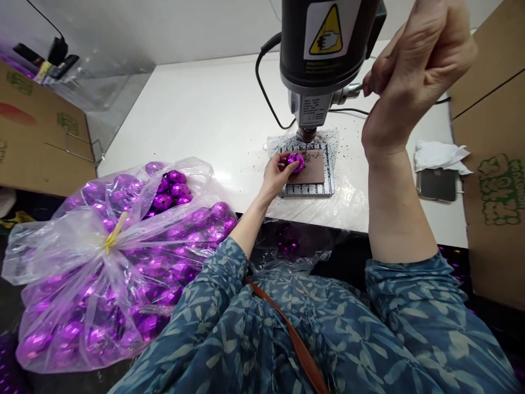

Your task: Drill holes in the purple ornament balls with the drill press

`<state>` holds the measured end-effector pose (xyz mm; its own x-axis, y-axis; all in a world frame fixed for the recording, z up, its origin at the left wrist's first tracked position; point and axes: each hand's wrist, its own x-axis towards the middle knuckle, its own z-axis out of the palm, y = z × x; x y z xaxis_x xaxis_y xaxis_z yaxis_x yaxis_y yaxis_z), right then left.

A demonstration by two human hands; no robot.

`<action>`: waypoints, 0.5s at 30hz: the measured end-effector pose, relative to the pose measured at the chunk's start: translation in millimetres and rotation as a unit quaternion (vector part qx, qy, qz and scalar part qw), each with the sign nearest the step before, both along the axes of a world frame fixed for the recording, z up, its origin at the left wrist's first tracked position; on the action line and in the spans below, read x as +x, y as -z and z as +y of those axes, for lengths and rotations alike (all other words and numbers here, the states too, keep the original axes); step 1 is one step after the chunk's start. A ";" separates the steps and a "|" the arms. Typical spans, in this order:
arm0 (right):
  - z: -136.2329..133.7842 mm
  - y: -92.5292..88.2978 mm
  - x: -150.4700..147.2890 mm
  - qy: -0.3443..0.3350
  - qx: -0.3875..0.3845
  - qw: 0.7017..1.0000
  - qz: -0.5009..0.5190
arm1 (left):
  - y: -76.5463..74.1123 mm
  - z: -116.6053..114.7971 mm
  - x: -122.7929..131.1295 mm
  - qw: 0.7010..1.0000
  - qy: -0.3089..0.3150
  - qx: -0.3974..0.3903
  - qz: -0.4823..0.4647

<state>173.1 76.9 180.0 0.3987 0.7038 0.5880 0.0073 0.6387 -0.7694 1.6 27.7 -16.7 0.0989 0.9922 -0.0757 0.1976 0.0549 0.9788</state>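
My left hand (278, 174) pinches a shiny purple faceted ball (296, 162) and holds it on a brown block (314, 169) on the metal base plate (305, 190) of a small drill press (324, 49). The drill chuck (306, 133) hangs just above the ball. My right hand (414, 65) is raised at the upper right, fingers wrapped round the press's metal feed lever (353, 90). Dark shavings lie scattered around the plate on a plastic sheet.
A big clear plastic bag (110, 257) full of purple balls sits at the left. Cardboard boxes stand at the left (36, 137) and right (492, 164). A phone (437, 185) under a crumpled tissue (438, 156) lies on the white table (205, 115). A black cable (262, 87) runs behind the press.
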 end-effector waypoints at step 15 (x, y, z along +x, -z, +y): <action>-1.5 -1.0 0.2 -0.004 -0.007 1.000 -0.012 | -15.1 -15.3 32.0 0.989 -0.051 0.101 0.095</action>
